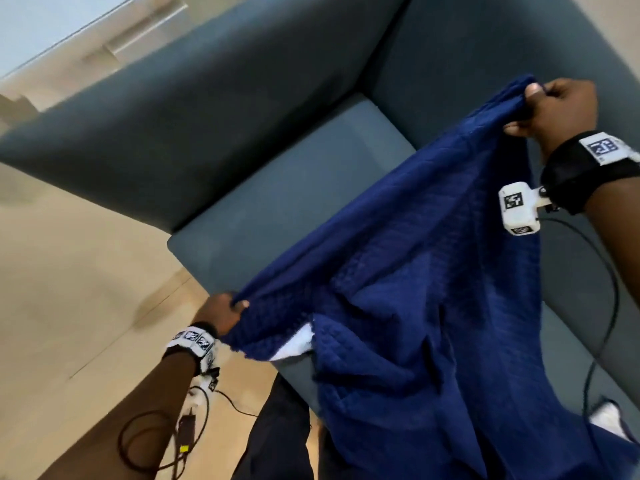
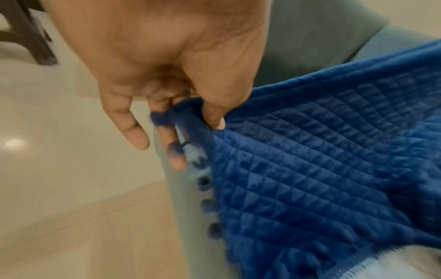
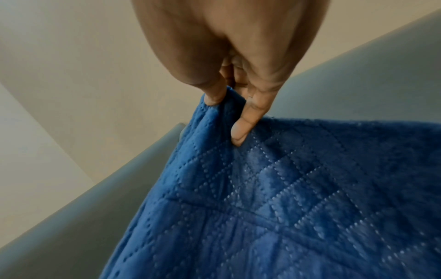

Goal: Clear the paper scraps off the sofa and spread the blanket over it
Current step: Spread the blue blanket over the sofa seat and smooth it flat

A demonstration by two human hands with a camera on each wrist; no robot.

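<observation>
A dark blue quilted blanket (image 1: 415, 289) with a white underside hangs stretched between my two hands above the grey-blue sofa (image 1: 277, 202). My left hand (image 1: 225, 311) pinches one corner low, at the seat's front edge; the left wrist view shows thumb and fingers (image 2: 212, 113) clamped on the pom-pom hem of the blanket (image 2: 322, 160). My right hand (image 1: 557, 105) grips the opposite corner higher up, near the backrest, and its fingers (image 3: 241, 130) fold the blanket (image 3: 286, 207) edge over. No paper scraps show on the bare seat cushion.
The sofa's armrest (image 1: 190, 109) runs along the left and its backrest (image 1: 485, 46) across the top right. Pale wood floor (image 1: 69, 271) lies to the left. Cables (image 1: 602, 306) trail from both wrists. My dark trouser leg (image 1: 277, 427) stands against the seat front.
</observation>
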